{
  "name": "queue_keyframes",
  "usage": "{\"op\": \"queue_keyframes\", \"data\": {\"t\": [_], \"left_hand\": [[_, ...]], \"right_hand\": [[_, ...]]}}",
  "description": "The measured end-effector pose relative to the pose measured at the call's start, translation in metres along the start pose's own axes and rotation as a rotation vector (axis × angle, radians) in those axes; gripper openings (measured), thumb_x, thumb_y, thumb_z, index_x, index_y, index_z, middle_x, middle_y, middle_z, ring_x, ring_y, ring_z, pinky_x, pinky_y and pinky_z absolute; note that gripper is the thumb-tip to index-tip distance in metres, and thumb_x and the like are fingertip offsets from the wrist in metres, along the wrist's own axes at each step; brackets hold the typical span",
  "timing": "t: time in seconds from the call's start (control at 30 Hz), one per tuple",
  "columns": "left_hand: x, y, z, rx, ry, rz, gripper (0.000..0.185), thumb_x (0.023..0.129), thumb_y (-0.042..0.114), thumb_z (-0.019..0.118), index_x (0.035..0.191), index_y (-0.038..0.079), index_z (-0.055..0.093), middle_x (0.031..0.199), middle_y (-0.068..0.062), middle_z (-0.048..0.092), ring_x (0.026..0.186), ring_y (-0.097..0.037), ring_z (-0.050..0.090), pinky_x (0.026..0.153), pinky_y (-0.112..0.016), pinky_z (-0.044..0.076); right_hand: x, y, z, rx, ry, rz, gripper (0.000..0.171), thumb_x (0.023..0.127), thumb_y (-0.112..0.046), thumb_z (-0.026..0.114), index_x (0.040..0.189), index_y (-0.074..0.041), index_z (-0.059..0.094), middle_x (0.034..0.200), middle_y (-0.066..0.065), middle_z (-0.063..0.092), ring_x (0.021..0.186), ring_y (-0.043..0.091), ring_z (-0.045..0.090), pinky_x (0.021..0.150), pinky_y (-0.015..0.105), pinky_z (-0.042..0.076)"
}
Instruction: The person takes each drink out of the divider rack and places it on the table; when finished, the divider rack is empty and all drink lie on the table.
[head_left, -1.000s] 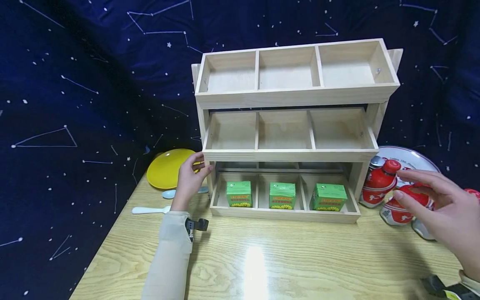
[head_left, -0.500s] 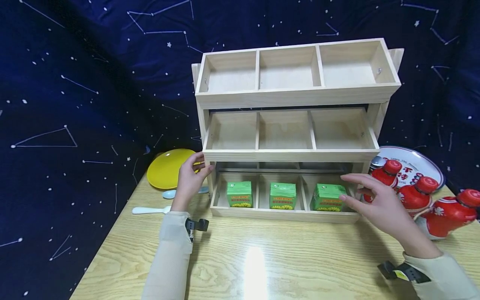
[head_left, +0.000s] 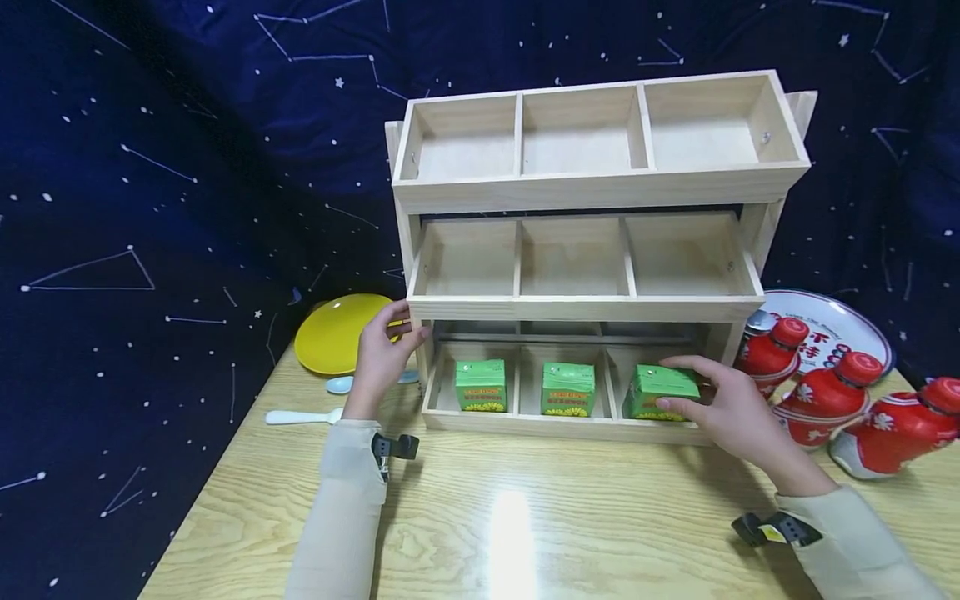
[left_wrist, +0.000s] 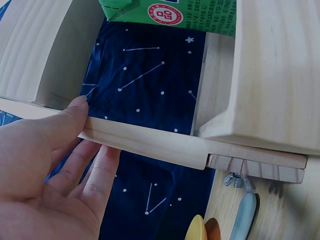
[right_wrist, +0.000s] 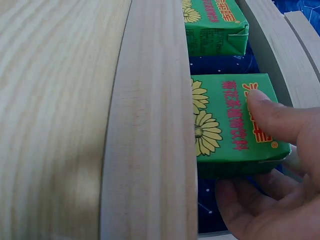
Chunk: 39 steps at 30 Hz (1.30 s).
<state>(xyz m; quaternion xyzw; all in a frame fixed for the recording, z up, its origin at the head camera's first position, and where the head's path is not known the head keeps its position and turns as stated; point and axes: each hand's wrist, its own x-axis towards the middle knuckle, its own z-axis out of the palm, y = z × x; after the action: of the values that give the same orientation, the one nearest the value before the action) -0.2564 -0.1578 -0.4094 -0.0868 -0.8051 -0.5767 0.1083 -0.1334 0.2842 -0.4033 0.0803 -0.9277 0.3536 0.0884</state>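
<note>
A three-tier wooden rack (head_left: pixel 585 310) stands at the back of the table. My left hand (head_left: pixel 382 360) holds its left side; in the left wrist view the thumb lies over a wooden upright (left_wrist: pixel 160 146) and the fingers are behind it. Green drink cartons with yellow flowers sit one per compartment in the bottom tier: left carton (head_left: pixel 481 387), middle carton (head_left: pixel 568 392), right carton (head_left: pixel 647 402). My right hand (head_left: pixel 738 417) grips the right carton. In the right wrist view the thumb presses the front of that carton (right_wrist: pixel 225 125), while the fingers curl past its side, partly hidden.
Red bottles (head_left: pixel 825 400) stand and lean right of the rack, before a white plate (head_left: pixel 862 325). Left of it are a yellow plate (head_left: pixel 337 333), a pale blue spoon (head_left: pixel 340 385) and a white-handled utensil (head_left: pixel 300 417). The upper two tiers have divided compartments.
My right hand has moved left from above the red bottles to the right carton and taken hold of it. The left hand stays on the rack's side.
</note>
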Motion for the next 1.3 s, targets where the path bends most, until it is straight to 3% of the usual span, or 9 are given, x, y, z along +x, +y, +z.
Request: {"op": "queue_keyframes", "data": {"t": [0.1, 0.3, 0.43, 0.7, 0.9, 1.07, 1.17, 1.3], "left_hand": [[0.0, 0.0, -0.001, 0.003, 0.005, 0.006, 0.049, 0.09, 0.013, 0.075, 0.135, 0.012, 0.057, 0.123, -0.005, 0.062, 0.11, -0.023, 0.062, 0.095, -0.039, 0.053], [0.0, 0.0, 0.0, 0.009, 0.001, 0.01, 0.049, 0.09, 0.013, 0.074, 0.136, 0.012, 0.057, 0.124, -0.005, 0.062, 0.11, -0.022, 0.062, 0.095, -0.038, 0.053], [0.0, 0.0, 0.0, 0.004, 0.002, 0.003, 0.049, 0.089, 0.013, 0.075, 0.136, 0.013, 0.057, 0.123, -0.005, 0.061, 0.11, -0.022, 0.062, 0.095, -0.039, 0.053], [0.0, 0.001, 0.0, 0.001, 0.006, -0.004, 0.05, 0.089, 0.013, 0.075, 0.135, 0.013, 0.057, 0.122, -0.006, 0.061, 0.111, -0.025, 0.062, 0.096, -0.041, 0.052], [-0.001, 0.002, -0.001, 0.004, 0.006, -0.005, 0.05, 0.089, 0.013, 0.076, 0.135, 0.013, 0.057, 0.121, -0.006, 0.061, 0.11, -0.024, 0.062, 0.096, -0.041, 0.052], [-0.001, 0.002, -0.001, 0.005, 0.007, 0.005, 0.05, 0.089, 0.013, 0.075, 0.135, 0.012, 0.057, 0.121, -0.006, 0.061, 0.11, -0.025, 0.062, 0.096, -0.041, 0.052], [-0.001, 0.003, 0.0, 0.014, 0.008, 0.008, 0.049, 0.089, 0.013, 0.075, 0.135, 0.012, 0.057, 0.121, -0.006, 0.062, 0.11, -0.025, 0.062, 0.096, -0.042, 0.052], [-0.002, 0.004, 0.0, 0.027, 0.009, 0.007, 0.049, 0.089, 0.015, 0.075, 0.135, 0.012, 0.057, 0.122, -0.006, 0.062, 0.11, -0.024, 0.062, 0.096, -0.041, 0.052]], "right_hand": [[0.002, -0.002, 0.001, -0.019, 0.029, 0.021, 0.051, 0.079, -0.023, 0.085, 0.124, -0.01, 0.065, 0.106, 0.017, 0.066, 0.085, 0.029, 0.059, 0.059, 0.025, 0.052], [-0.001, -0.012, -0.004, -0.012, 0.125, 0.005, 0.051, 0.078, -0.021, 0.086, 0.124, -0.01, 0.066, 0.109, 0.017, 0.067, 0.084, 0.025, 0.059, 0.061, 0.017, 0.05], [-0.006, -0.022, -0.014, 0.013, 0.198, -0.046, 0.05, 0.076, -0.014, 0.087, 0.122, -0.01, 0.067, 0.107, 0.012, 0.066, 0.078, 0.013, 0.056, 0.057, 0.014, 0.047], [-0.021, -0.036, -0.034, -0.011, 0.26, -0.055, 0.049, 0.076, -0.009, 0.086, 0.121, -0.011, 0.068, 0.111, 0.006, 0.065, 0.081, -0.002, 0.055, 0.065, 0.005, 0.045], [-0.037, -0.033, -0.045, -0.012, 0.298, -0.044, 0.049, 0.073, -0.009, 0.088, 0.119, -0.012, 0.07, 0.105, -0.018, 0.062, 0.076, -0.007, 0.057, 0.064, 0.004, 0.046], [-0.051, -0.028, -0.053, -0.036, 0.305, 0.001, 0.051, 0.073, -0.009, 0.088, 0.12, -0.011, 0.069, 0.105, -0.027, 0.056, 0.077, -0.012, 0.056, 0.062, 0.004, 0.048], [-0.059, -0.024, -0.058, -0.074, 0.311, 0.051, 0.052, 0.074, -0.012, 0.088, 0.122, -0.012, 0.068, 0.105, -0.021, 0.059, 0.074, -0.008, 0.055, 0.057, 0.006, 0.046], [-0.068, -0.015, -0.063, -0.123, 0.31, 0.114, 0.052, 0.075, -0.016, 0.088, 0.122, -0.01, 0.067, 0.105, 0.004, 0.066, 0.07, -0.006, 0.051, 0.053, 0.01, 0.044]]}}
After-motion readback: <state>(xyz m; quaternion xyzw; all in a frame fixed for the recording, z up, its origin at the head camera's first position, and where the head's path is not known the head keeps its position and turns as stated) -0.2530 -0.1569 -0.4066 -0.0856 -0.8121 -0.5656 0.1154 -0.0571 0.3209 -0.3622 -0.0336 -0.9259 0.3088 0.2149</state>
